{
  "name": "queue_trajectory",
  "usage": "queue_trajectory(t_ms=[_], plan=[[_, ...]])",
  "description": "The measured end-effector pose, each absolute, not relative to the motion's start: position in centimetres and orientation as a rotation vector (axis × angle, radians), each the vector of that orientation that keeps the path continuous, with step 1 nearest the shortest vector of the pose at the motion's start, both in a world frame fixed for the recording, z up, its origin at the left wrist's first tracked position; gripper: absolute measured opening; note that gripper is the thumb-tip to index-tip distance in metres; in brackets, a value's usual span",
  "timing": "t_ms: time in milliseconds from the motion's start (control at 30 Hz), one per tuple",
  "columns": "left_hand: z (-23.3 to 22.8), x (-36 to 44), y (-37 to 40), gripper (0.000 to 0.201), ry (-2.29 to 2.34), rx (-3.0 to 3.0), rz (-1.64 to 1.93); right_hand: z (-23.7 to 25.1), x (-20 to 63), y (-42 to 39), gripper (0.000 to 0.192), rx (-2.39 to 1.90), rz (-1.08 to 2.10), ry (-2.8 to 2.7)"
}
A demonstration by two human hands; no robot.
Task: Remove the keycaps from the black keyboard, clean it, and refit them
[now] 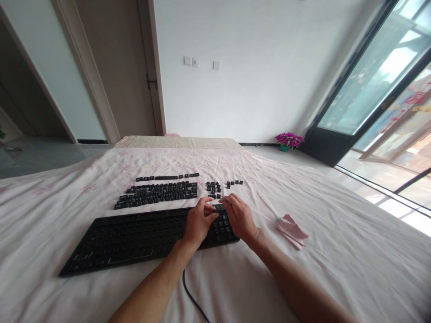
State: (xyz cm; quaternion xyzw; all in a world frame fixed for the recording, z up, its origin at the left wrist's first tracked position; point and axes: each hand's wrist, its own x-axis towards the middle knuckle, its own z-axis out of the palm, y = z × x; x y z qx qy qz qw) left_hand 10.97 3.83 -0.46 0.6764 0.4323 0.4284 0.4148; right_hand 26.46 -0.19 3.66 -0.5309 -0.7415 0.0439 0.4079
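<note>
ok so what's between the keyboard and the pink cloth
Only bare sheet in the head view: the keyboard ends under the right hand, and nothing lies on the stretch before the pink cloth.

Bright window (380, 76) daylight, wide-angle edge distortion

Both hands (220, 220) on stripped keyboard (134, 237)

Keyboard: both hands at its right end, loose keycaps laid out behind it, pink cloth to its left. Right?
Not quite. In the head view the pink cloth lies right of the keyboard, not left. The rest holds: left hand and right hand at its right end, keycaps behind it.
</note>
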Motion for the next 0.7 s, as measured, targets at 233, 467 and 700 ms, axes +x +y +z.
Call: queue_trajectory(t_ms=[233, 467, 700], plan=[[-0.8, 10.9, 3.9, 0.047, 0.993, 1.656, 1.152, 2.6, 26.8, 0.8, 0.012, -1.616, 0.431, -1.84], [-0.5, 11.0, 3.8, 0.046, 1.013, 1.686, 1.135, 1.9, 29.5, 2.9, 0.015, -1.673, 0.434, -1.677], [0.2, 11.0, 3.4, 0.037, 1.05, 1.791, 1.03, 0.1, 35.9, 8.4, 0.018, -2.02, 0.168, -1.502]])
